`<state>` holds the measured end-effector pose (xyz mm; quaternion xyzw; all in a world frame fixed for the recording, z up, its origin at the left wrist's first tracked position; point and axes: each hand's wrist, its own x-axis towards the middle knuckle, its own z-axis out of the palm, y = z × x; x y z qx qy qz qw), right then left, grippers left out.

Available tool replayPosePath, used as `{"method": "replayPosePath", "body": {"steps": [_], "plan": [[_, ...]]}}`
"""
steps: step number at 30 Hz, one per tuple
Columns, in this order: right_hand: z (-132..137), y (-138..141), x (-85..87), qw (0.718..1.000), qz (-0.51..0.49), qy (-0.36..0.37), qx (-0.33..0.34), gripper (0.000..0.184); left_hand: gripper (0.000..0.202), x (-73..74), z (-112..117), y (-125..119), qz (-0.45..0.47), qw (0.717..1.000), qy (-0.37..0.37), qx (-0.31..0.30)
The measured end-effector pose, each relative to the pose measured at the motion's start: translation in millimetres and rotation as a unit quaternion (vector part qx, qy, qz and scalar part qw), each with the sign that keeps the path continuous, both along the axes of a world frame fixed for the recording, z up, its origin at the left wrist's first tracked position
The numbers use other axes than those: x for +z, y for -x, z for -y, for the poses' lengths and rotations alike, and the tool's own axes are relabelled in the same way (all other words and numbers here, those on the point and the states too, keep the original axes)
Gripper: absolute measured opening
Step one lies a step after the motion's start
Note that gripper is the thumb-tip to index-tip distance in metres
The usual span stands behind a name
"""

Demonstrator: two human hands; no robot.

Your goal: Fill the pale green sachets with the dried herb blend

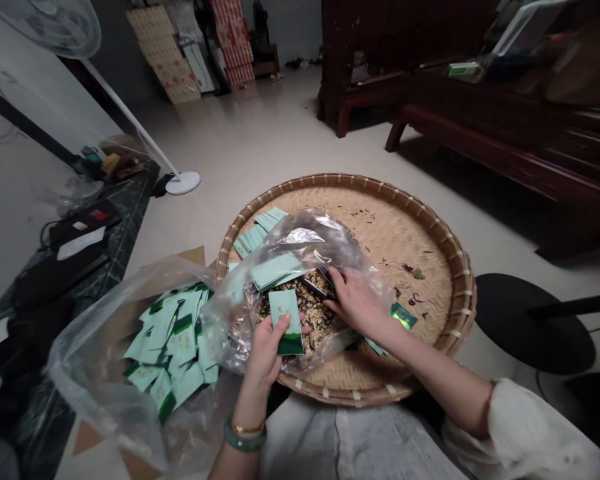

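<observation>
My left hand (266, 352) is closed on a small light-green packet (286, 323), held upright over a clear plastic bag (300, 248) of dried loose tea (310, 308). My right hand (356, 301) reaches into that bag, its fingers closed on a dark scoop (316, 285) that lies in the tea. The bag rests on a round woven bamboo tray (430, 247). Several empty green packets (260, 230) lie on the tray behind the bag.
A second clear bag holding a heap of green packets (173, 350) sits to the left on a cardboard box. A standing fan base (183, 182) and a dark side table (75, 247) are at left. Dark wooden furniture (505, 133) and a black stool (530, 320) stand at right.
</observation>
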<state>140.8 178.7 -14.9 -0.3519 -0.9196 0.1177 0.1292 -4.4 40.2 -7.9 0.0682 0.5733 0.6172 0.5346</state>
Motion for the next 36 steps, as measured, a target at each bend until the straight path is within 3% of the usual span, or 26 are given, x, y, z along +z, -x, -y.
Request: {"method": "replayPosePath", "body": {"steps": [3,6,12,14,16,18,24,32,34,36], "plan": [[1,-3,-10.3,0.997,0.070,-0.009,0.010,0.067,0.051,0.5,1,-1,0.014,1.000,-0.009,-0.014],[2,0,-10.5,0.996,0.083,0.015,0.011,0.064,0.050,0.3,3,-2,-0.002,1.000,-0.001,-0.025],[-15,-13,4.0,0.988,-0.036,0.148,0.016,0.045,0.050,0.0,7,-1,-0.034,0.999,0.004,-0.028],[-20,-23,12.7,0.966,-0.083,0.242,0.037,0.043,0.049,-0.4,8,0,-0.038,0.999,0.001,-0.030],[-22,-30,23.0,0.927,-0.088,0.360,0.061,0.045,0.048,-1.1,8,0,-0.042,0.998,0.004,-0.040],[-20,-33,32.8,0.894,-0.078,0.432,0.092,0.048,0.046,-1.4,8,0,-0.051,0.997,0.007,-0.056],[-10,-19,46.3,0.887,-0.104,0.423,0.153,0.034,0.041,2.3,8,-2,-0.081,0.990,0.008,-0.112],[-8,-13,30.3,0.900,-0.106,0.401,0.135,0.028,0.047,-1.8,15,2,-0.061,0.991,0.020,-0.116],[-9,-14,27.4,0.882,-0.113,0.440,0.124,0.030,0.047,-3.5,15,2,-0.056,0.991,0.022,-0.120],[-10,-15,27.0,0.838,-0.123,0.520,0.115,0.036,0.048,-4.0,15,3,-0.059,0.991,0.026,-0.120]]}}
